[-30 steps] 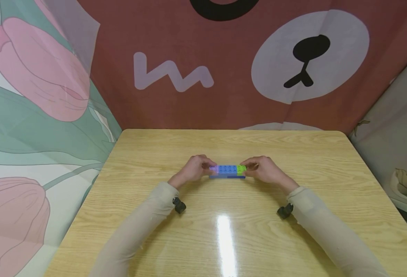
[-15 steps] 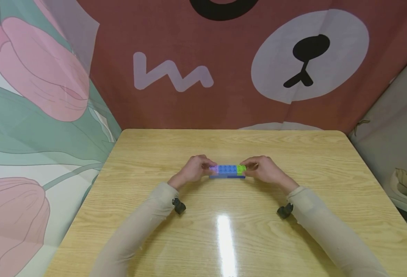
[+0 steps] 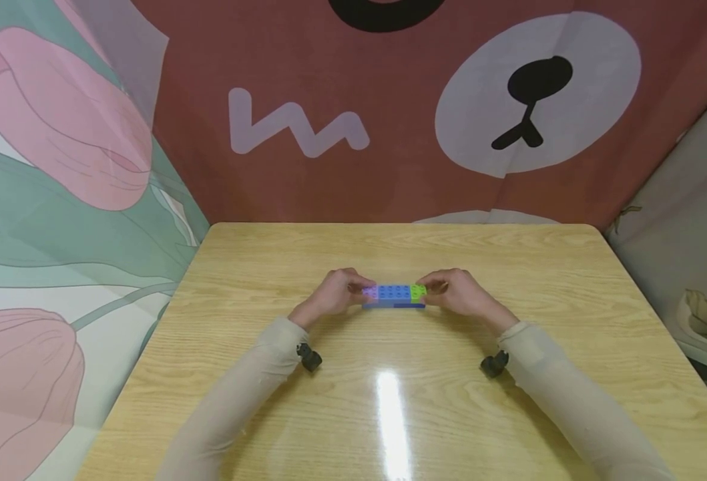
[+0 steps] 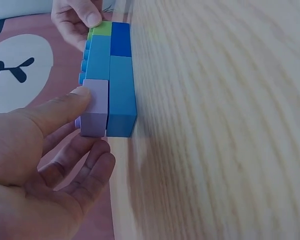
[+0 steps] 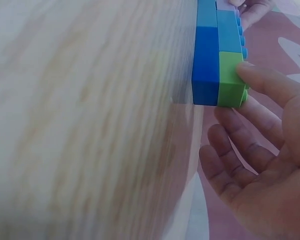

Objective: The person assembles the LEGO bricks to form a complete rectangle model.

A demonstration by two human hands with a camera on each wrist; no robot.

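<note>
A two-layer row of toy building bricks stands on the table, studs up, in the middle of the head view. Its lower layer joins a lighter blue brick (image 4: pixel 122 92) on the left and a dark blue brick (image 5: pixel 206 65) on the right. On top sit a purple brick (image 4: pixel 96 102), a blue brick (image 3: pixel 394 292) and a lime green brick (image 5: pixel 231 77), side by side. My left hand (image 3: pixel 336 294) pinches the purple brick at the left end, thumb on its near face. At the other end my right hand (image 3: pixel 462 294) pinches the green brick likewise; the fingertips behind are partly hidden.
The wooden table (image 3: pixel 269 254) has rounded far corners and a bright light reflection in front of the bricks. A printed curtain (image 3: pixel 305 187) hangs behind its far edge. Small black cameras are worn at the left wrist (image 3: pixel 309 357) and right wrist (image 3: pixel 495 364).
</note>
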